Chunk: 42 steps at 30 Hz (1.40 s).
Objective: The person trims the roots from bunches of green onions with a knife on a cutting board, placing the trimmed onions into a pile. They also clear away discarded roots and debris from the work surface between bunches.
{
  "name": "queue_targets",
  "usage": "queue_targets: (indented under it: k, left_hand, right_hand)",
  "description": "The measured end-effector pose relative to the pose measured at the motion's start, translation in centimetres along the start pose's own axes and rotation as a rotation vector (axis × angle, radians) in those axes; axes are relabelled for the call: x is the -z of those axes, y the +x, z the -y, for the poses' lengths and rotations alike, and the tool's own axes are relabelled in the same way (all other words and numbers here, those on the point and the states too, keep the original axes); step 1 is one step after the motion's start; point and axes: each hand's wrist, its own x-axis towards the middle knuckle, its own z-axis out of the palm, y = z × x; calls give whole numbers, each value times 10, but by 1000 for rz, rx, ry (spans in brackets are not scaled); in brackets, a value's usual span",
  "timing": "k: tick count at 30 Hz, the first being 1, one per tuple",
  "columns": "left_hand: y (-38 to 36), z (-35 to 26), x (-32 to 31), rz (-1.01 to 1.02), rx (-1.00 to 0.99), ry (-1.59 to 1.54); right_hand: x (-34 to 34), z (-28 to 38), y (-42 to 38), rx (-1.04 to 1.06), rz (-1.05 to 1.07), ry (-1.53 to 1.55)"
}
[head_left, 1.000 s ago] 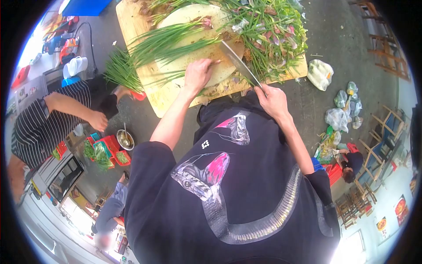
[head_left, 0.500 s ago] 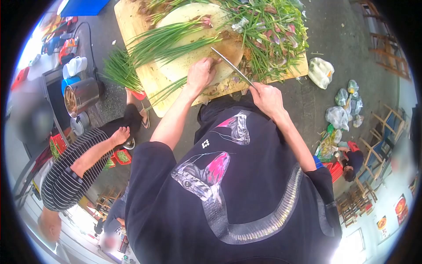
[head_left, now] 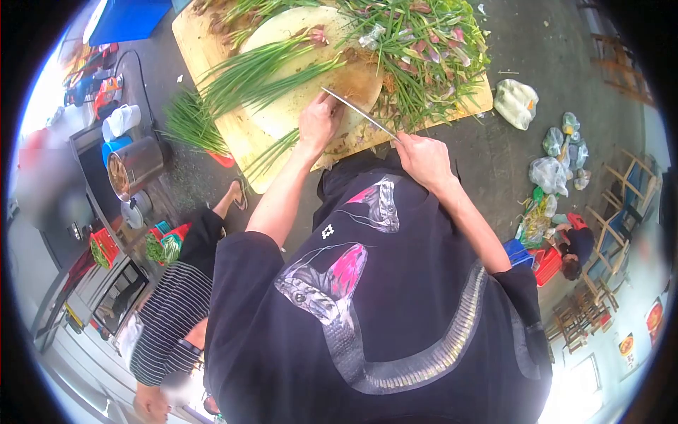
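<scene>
My right hand (head_left: pixel 426 162) is closed round the handle of a knife (head_left: pixel 364 113), whose narrow blade points up and left. My left hand (head_left: pixel 319 126) is closed near the blade's tip, and green stalks of spring onions (head_left: pixel 272 154) come out from under it to the left. Beneath both hands lies a round, pale cutting board (head_left: pixel 275 119) on a wooden tabletop (head_left: pixel 194 42). A bunch of long spring onions (head_left: pixel 258 67) rests across the board. To its right is a heap of trimmings (head_left: pixel 431 60) with roots and purplish skins.
More spring onions (head_left: pixel 191 120) hang past the table's left edge. A white bag (head_left: pixel 515 104) and several plastic bags (head_left: pixel 549 175) lie on the floor to the right. At left stand a metal pot (head_left: pixel 138 168) and a person in a striped shirt (head_left: pixel 173 304). Another person (head_left: pixel 578 247) crouches at right.
The knife and my right hand have shifted slightly left, and the blade now meets my left fingers. The striped-shirt person has moved down and right in view, uncovering baskets of greens.
</scene>
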Motion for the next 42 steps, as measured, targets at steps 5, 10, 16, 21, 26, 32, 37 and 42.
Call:
queue_targets:
  k: [5,10,16,21,26,32,37,42]
  left_hand:
    - [-1,-1,-2,35,43,-22]
    - [1,-7,2,30,48,-5]
    - [2,-1,1,48,39,18]
    - [3,5,-2,18,-4,2]
    - [2,5,-4,-33,-50,27]
    - [0,6,-4,-8,0,1]
    - [-5,12,11,-4,-43,-109]
    - [35,36,54,-46,-263,6]
  right_hand:
    - [-1,-2,0,-6,-1,-18]
    - [-1,-4,0,-14,28,5]
    - [-4,-7,1,-19,53,-1]
    - [-3,-8,3,-29,77,19]
    - [-14,-10,17,-9,125,-8]
    - [-27,-7,18,-40,99,-17]
    - [-9,-20,5,-141,71,50]
    - [9,-33,-8,-297,-65,23]
